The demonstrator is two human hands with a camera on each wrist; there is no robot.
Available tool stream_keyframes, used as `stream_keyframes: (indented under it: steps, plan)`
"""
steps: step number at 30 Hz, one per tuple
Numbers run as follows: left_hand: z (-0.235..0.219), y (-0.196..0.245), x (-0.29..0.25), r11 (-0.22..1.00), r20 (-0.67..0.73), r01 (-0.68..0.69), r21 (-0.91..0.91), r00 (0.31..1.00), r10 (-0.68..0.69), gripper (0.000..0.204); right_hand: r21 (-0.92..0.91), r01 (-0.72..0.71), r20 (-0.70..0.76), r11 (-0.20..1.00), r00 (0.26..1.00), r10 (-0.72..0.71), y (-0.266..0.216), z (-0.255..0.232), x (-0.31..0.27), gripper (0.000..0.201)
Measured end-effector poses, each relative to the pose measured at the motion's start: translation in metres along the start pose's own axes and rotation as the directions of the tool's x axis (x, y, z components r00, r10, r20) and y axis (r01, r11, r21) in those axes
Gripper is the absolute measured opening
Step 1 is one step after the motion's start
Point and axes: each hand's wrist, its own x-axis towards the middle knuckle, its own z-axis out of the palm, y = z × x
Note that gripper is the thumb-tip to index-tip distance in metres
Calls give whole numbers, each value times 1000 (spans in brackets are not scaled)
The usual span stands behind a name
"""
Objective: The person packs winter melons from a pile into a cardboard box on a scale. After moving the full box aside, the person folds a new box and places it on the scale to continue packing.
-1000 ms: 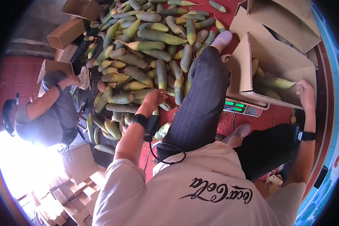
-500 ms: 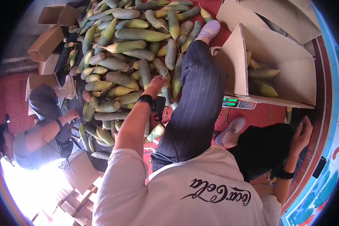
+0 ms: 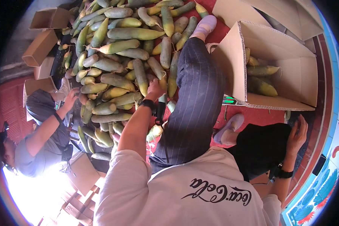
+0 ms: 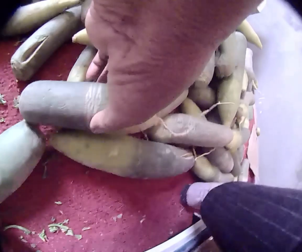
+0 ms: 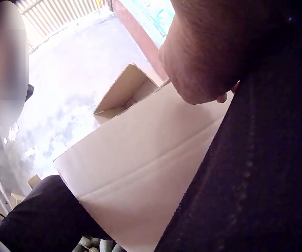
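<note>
My left hand is at the near edge of a heap of green radishes. Close up in the left wrist view, the left hand grips a grey-green radish, its thumb pressed against the side; the far fingers are mostly hidden. Another radish, yellow-green, lies just below it on the red floor. Beside the black trouser leg, my right hand hangs with relaxed fingers and nothing in it. In the right wrist view the right hand appears over a cardboard surface.
An open carton holding several radishes stands on a scale to the right. My striped trouser leg lies between heap and carton. At the left another person sits near more boxes.
My right hand has let go of a radish in the carton and drawn back beside the leg. My left hand has shifted among the radishes at the heap's edge. The view has also shifted.
</note>
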Motion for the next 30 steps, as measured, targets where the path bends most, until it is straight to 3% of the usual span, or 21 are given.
stream_keyframes:
  steps: [2,3,4,6,7,9,10,12,14,16,19,21,23,25,28,30]
  plan:
    - [-4,-14,-10,963,-177,-202,-179,969,170,73,9,45,-17,999,999,-45,-3,-2,1,24]
    - [-8,-18,-14,942,-189,-179,-285,974,128,67,10,40,-25,999,999,-39,-3,-2,0,24]
    - [-12,-23,-19,941,-198,-188,-280,971,135,67,13,22,-24,1000,999,-22,-3,-2,0,24]
    - [-40,-19,-55,641,-236,-214,-737,970,52,59,20,2,-32,1000,999,-1,-4,-2,0,23]
    - [-57,-13,-73,642,-246,-224,-733,968,56,59,9,23,-50,1000,999,-23,-5,-2,1,24]
    - [-95,-2,-111,371,-231,-249,-895,969,92,49,4,42,-74,999,996,-41,-8,-2,2,24]
    - [-109,2,-125,374,-241,-259,-891,966,94,49,9,58,-88,998,994,-57,-9,-3,3,24]
    - [-132,7,-148,111,-303,-314,-943,947,106,39,23,68,-114,997,991,-65,-13,-4,4,23]
    - [-151,9,-167,-35,-342,-340,-940,932,120,38,24,66,-134,997,989,-63,-16,-4,4,22]
    - [-170,9,-185,-199,-380,-339,-920,895,232,39,69,64,-155,996,987,-52,-18,-3,3,20]
    - [-190,12,-210,-271,-454,-382,-883,841,293,39,173,65,-176,983,984,-35,-24,-4,3,17]
    - [-203,22,-235,-242,-477,-413,-878,806,352,40,298,99,-208,949,977,-37,-38,-8,1,14]
    - [-207,33,-255,-272,-497,-417,-867,745,445,45,450,84,-146,889,989,-19,-61,-18,-3,13]
    - [-200,47,-264,-263,-457,-374,-889,748,481,47,594,81,-73,800,996,-46,-88,-26,-5,14]
    - [-191,80,-280,-127,-311,-292,-948,763,567,52,764,27,92,645,984,-150,-129,-38,-9,19]
    - [-184,102,-285,-6,-250,-323,-946,722,645,51,820,137,54,556,948,-312,-154,-45,-11,30]
